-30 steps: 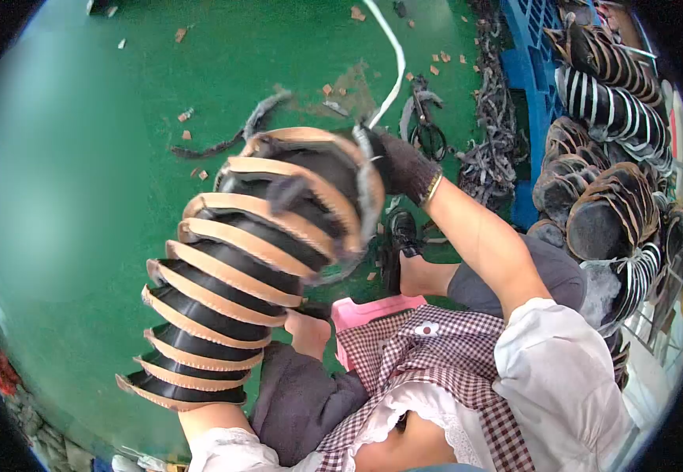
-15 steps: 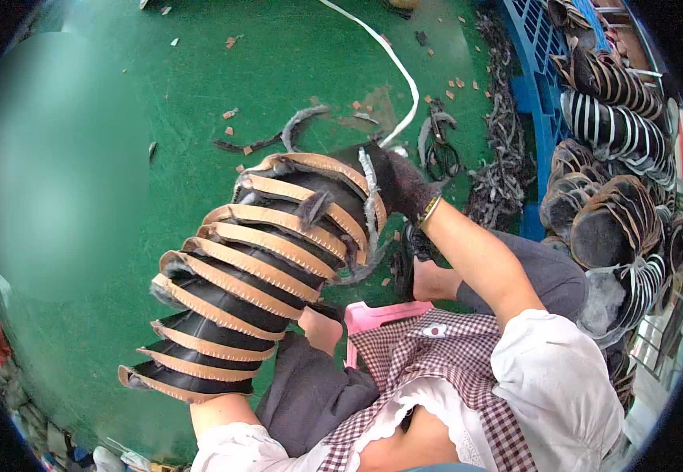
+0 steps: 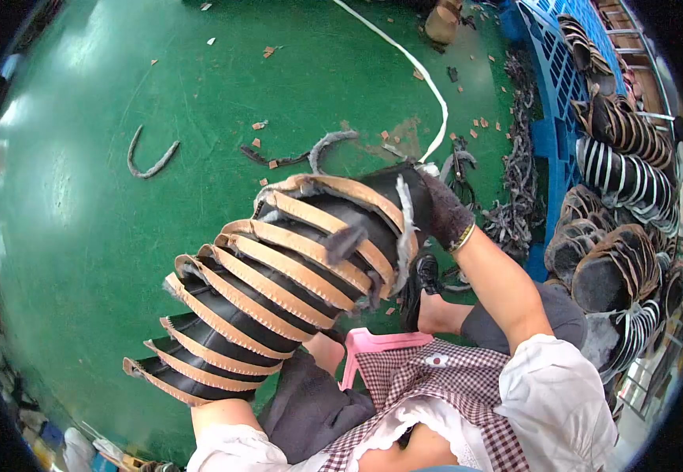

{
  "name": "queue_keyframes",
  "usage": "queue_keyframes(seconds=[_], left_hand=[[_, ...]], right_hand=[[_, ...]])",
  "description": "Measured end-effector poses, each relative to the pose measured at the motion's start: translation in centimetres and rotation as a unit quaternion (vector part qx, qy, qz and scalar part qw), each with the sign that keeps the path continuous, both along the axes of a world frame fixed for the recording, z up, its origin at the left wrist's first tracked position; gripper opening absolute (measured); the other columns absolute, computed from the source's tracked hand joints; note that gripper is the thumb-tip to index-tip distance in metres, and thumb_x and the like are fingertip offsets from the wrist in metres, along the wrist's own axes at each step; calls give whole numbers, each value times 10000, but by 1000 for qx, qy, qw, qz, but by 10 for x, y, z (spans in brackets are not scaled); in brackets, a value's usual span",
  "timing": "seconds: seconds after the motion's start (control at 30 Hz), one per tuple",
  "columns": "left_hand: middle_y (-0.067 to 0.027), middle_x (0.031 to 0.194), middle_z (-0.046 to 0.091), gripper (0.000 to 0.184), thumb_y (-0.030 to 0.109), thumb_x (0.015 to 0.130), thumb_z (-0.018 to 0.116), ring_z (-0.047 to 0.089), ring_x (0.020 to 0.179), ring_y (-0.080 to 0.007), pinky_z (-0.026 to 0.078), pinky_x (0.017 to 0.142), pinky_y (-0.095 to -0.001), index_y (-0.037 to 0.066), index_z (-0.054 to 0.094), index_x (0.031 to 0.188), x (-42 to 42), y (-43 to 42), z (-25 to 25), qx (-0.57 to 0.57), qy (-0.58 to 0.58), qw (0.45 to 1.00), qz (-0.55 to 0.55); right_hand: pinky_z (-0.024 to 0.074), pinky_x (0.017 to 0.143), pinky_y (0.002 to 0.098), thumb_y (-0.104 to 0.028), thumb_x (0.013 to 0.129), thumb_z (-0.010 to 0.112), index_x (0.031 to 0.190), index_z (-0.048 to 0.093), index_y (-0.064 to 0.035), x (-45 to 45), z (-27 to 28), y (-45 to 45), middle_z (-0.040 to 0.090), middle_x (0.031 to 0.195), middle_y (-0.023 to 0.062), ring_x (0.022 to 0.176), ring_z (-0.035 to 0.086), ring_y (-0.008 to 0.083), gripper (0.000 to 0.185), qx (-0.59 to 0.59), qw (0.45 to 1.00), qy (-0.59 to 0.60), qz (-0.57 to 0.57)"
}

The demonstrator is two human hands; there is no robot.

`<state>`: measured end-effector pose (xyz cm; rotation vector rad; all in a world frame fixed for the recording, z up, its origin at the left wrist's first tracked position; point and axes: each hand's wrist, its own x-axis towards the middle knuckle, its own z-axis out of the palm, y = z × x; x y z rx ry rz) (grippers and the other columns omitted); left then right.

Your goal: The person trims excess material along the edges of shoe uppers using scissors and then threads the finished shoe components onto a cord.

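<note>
A long row of curved black pieces with tan stitched edges (image 3: 278, 259) and grey fuzzy lining runs over my left forearm (image 3: 231, 413), which enters it at the lower end. My left hand is hidden by these pieces. My right hand (image 3: 445, 212), in a dark fuzzy glove, is closed at the upper end, on the edge of the topmost black piece (image 3: 381, 189). A grey fuzzy strip (image 3: 404, 206) hangs beside that hand. Another dark fuzzy tuft (image 3: 346, 244) sticks out between the tan bands.
Below me a pink stool (image 3: 373, 342) stands on a green floor (image 3: 105, 236) strewn with scraps. Trimmed fuzzy strips (image 3: 511, 197) lie along a blue plastic pallet (image 3: 554, 118). More bundles of banded pieces (image 3: 617, 267) are piled at right. A white strip (image 3: 404, 63) crosses the floor.
The view has shifted, so the floor items sit farther right and a curved grey strip shows at left. The bundle's upper end and my right hand appear slightly right and lower. The grip looks unchanged.
</note>
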<state>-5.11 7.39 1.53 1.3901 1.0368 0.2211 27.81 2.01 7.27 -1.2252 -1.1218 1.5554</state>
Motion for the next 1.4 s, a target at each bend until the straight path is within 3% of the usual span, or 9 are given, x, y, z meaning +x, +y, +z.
queue_keyframes(seconds=[0.1,0.17,0.23,0.37,0.47,0.5,1.07,1.13,1.4], left_hand=[[-73,1342,414,533,245,855,554,425,1207,-260,320,1021,-376,45,388,1320,13,-6,-2,-11,-3,1000,9],[-73,1341,416,532,245,854,555,426,1206,-261,320,1020,-376,45,390,1319,22,-11,-4,-21,-7,1000,7],[-73,1340,418,532,245,853,556,427,1205,-261,320,1020,-375,45,392,1318,35,-16,-6,-27,-14,999,13],[-72,1338,422,531,244,852,558,429,1203,-262,321,1019,-374,45,395,1316,55,-21,-13,-35,-29,999,25],[-72,1336,424,530,244,850,560,431,1202,-263,321,1018,-374,45,398,1314,66,-34,-13,-48,-39,997,37],[-72,1335,425,530,244,850,560,431,1201,-263,321,1018,-374,44,399,1314,71,-25,-9,-36,-45,997,42],[-71,1325,441,526,241,843,570,440,1193,-268,322,1014,-370,44,414,1305,34,20,46,56,-132,975,168],[-96,1176,571,366,214,820,589,517,1090,-286,377,934,-366,57,563,1150,11,18,12,16,-36,984,173],[-143,853,602,250,252,745,615,567,839,-312,446,755,-399,3,629,761,-62,-30,-6,191,136,964,126]], right_hand=[[483,748,338,-284,907,441,1023,586,-50,-17,-11,17,612,977,81,802,581,194,299,25,967,-167,-190],[467,780,382,-224,777,590,1083,573,-55,-20,6,38,609,991,207,914,594,309,350,-93,844,-526,-44],[470,782,387,-220,774,606,1133,556,-53,4,-82,31,596,1042,219,926,591,305,400,-120,888,-430,-105],[507,557,382,-105,767,571,955,570,-17,22,-5,28,620,805,161,645,622,275,208,-279,803,-395,-348],[443,881,380,-269,833,534,1261,441,-33,-40,21,59,562,1109,154,1041,533,322,498,-179,884,-428,64],[338,994,404,-293,831,522,1264,442,-59,-103,25,32,452,1260,139,1183,414,287,499,254,759,-595,77],[291,1032,424,-286,855,475,1299,402,-68,-258,111,125,394,1347,127,1234,388,263,500,181,497,-719,451],[352,955,497,-243,825,482,1262,474,-72,-244,101,140,492,1267,157,1149,496,281,469,135,630,-701,305],[124,1059,536,-470,683,600,1191,511,-79,-246,33,73,272,1399,151,1315,172,373,647,300,648,-589,379]])
